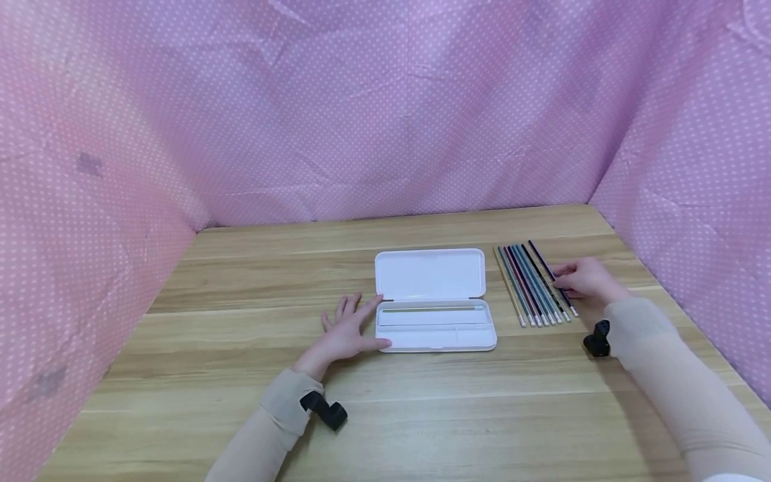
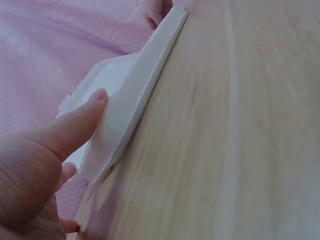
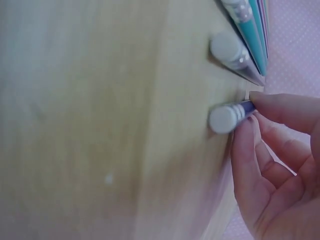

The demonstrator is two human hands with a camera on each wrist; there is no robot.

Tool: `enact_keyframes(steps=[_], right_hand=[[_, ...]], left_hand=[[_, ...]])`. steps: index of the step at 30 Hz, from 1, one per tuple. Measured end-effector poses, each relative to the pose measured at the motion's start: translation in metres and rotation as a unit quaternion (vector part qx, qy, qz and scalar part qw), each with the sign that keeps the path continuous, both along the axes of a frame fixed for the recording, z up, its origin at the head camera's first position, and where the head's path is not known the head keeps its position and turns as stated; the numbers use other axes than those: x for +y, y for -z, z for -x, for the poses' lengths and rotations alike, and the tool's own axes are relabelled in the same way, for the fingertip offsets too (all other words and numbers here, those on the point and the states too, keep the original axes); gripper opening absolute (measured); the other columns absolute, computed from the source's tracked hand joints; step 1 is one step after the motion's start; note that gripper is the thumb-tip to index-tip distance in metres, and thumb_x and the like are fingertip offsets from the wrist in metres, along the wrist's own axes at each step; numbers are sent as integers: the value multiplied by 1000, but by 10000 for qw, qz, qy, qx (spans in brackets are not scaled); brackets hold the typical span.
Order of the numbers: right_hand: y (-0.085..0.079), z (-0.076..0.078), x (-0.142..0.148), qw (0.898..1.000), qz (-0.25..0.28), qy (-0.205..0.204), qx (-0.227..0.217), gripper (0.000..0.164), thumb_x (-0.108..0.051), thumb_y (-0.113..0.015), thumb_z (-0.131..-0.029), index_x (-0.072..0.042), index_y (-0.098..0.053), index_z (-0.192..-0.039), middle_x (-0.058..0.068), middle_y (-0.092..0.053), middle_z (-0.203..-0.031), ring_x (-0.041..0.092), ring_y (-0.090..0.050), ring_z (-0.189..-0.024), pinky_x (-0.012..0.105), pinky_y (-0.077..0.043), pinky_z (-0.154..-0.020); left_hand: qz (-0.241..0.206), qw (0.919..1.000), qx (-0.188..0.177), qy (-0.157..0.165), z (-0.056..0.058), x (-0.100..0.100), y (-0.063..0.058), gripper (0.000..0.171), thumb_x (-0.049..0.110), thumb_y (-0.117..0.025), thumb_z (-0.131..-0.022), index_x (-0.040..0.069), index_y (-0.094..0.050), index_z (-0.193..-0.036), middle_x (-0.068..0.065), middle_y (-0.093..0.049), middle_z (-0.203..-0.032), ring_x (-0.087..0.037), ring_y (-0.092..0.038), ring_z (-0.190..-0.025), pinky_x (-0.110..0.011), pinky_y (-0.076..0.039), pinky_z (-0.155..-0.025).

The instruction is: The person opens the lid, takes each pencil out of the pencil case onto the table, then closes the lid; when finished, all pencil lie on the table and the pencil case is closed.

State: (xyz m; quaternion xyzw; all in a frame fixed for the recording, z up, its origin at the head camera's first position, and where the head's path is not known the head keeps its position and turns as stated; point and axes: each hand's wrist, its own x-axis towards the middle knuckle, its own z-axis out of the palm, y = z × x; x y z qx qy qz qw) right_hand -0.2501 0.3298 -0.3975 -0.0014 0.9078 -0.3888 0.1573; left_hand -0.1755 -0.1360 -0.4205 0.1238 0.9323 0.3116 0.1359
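Note:
A white pencil case (image 1: pixel 442 340) lies with its lid (image 1: pixel 430 274) folded back, and one gold-toned pencil (image 1: pixel 434 309) rests along its rear compartment. My left hand (image 1: pixel 345 336) spreads around the case's left end, thumb at the front corner and index finger near the hinge. In the left wrist view, the thumb (image 2: pixel 80 120) lies straight against the case's side. At the right, my right hand (image 1: pixel 591 280) pinches a dark blue pencil (image 1: pixel 541 260) between thumb and fingers. Its white eraser end (image 3: pixel 222 120) points toward the right wrist camera, close over the wood.
Beside the case, several pencils (image 1: pixel 533 284) lie side by side in a slanted row, white erasers toward me. The wooden table (image 1: pixel 421 415) is bordered at the back and sides by a pink dotted cloth (image 1: pixel 385 134).

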Motion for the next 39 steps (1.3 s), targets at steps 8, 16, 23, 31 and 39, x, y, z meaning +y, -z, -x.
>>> enact_keyframes(steps=[8,16,23,31,39], right_hand=[[0,-1,-1,9999,31,102,-39,45,-7,-62,-87,20,-48,-120,5,-66,-88,2,-56,-65,20,-53,-60],[1,-1,-2,10000,17,17,-86,43,-8,-60,-88,20,-49,-119,8,-66,-91,4,-57,-68,21,-53,-61],[-1,-3,-2,9998,116,-64,-163,45,-6,-60,-88,20,-46,-122,16,-65,-100,3,-57,-74,22,-54,-65],[-1,-4,-3,9995,188,-51,-253,45,-6,-60,-89,20,-46,-122,8,-66,-94,4,-58,-72,23,-54,-65],[-3,-5,-7,9995,195,-44,-236,42,-6,-59,-88,21,-49,-118,-3,-64,-81,4,-57,-66,22,-53,-59]], left_hand=[[-6,10000,-39,-2,1,0,0,90,47,-75,-76,33,-25,-150,-18,-6,-158,-44,9,-142,-73,16,-99],[-20,10000,-68,8,1,0,1,91,47,-75,-76,33,-25,-150,-19,-6,-158,-45,9,-142,-73,16,-99],[7,10000,-29,11,1,0,1,89,48,-74,-76,32,-26,-150,-19,-6,-158,-44,9,-143,-73,15,-99],[-1,10000,-8,-6,0,0,0,90,48,-75,-76,32,-27,-150,-19,-7,-157,-45,8,-142,-73,15,-99],[-9,10000,-4,-11,0,-1,1,90,47,-75,-75,32,-26,-150,-19,-7,-157,-45,8,-142,-72,17,-99]])
